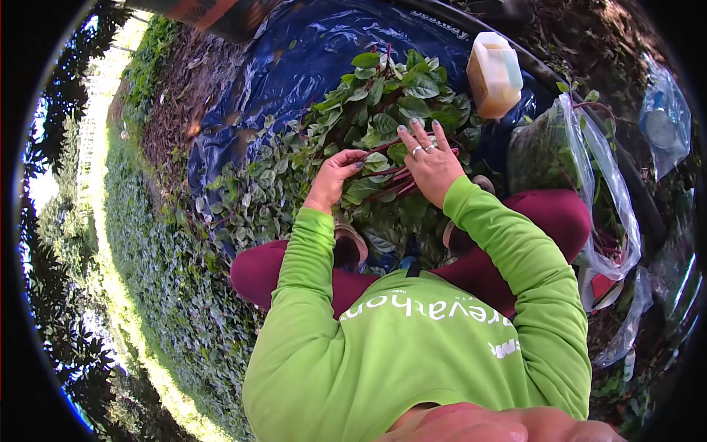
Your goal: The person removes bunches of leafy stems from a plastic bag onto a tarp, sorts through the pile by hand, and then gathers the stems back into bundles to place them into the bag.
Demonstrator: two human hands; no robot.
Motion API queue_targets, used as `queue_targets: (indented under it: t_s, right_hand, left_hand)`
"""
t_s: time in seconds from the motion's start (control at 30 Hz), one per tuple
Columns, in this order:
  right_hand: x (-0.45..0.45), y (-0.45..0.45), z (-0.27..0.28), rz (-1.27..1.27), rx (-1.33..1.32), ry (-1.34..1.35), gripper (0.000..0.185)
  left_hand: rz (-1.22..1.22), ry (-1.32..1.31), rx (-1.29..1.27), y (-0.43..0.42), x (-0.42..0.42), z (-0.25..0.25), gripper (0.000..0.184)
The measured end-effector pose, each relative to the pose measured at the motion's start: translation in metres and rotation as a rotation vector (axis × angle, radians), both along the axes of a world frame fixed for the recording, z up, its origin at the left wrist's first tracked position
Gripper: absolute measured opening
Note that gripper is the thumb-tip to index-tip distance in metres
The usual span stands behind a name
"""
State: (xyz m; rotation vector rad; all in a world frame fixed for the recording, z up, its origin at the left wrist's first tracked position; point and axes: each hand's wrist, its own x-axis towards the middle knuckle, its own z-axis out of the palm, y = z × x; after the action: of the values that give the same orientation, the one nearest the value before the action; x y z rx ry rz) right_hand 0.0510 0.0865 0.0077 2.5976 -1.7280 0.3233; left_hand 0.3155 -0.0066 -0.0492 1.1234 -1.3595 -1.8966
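Note:
A big heap of leafy greens with reddish-purple stems (383,110) is piled before my crossed legs. At its near side, my left hand (333,178) is closed, thumb and fingers pinched on a thin purple stem (375,151). My right hand (431,158) lies over a small bundle of purple stems (398,184), with its fingers stretched out and apart and rings on them. Part of the bundle is hidden under the right palm. More loose leaves (265,169) spread to the left of my left hand.
Blue plastic sheeting (309,44) lies under the heap. A translucent jug with amber liquid (495,77) stands behind my right hand. To the right is a clear plastic bag of greens (549,151), and beyond it another clear bag (663,121). Low plants (177,258) cover the ground on the left.

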Motion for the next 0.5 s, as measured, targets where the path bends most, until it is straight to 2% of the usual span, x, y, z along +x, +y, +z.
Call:
queue_targets:
  t_s: [0.1,0.2,0.3,0.37,0.5]
  right_hand:
    - [0.0,0.001,-0.007,0.015,0.025,-0.015,0.022]
    - [0.0,0.001,-0.003,0.033,-0.063,-0.012,0.026]
    - [0.003,0.001,0.006,0.156,-0.141,0.017,0.024]
    - [0.004,0.003,0.007,0.111,0.076,-0.027,0.02]
    - [0.005,0.004,0.001,0.062,0.174,0.037,0.017]
  left_hand:
    - [-0.029,0.062,0.022,0.004,0.004,-0.002,0.026]
    - [-0.025,0.059,0.069,0.006,0.003,-0.005,0.025]
    - [0.102,0.134,0.077,0.006,0.003,-0.016,0.026]
    - [0.099,0.158,0.097,0.006,0.006,-0.021,0.026]
    - [0.058,0.132,0.07,0.009,0.003,-0.012,0.027]
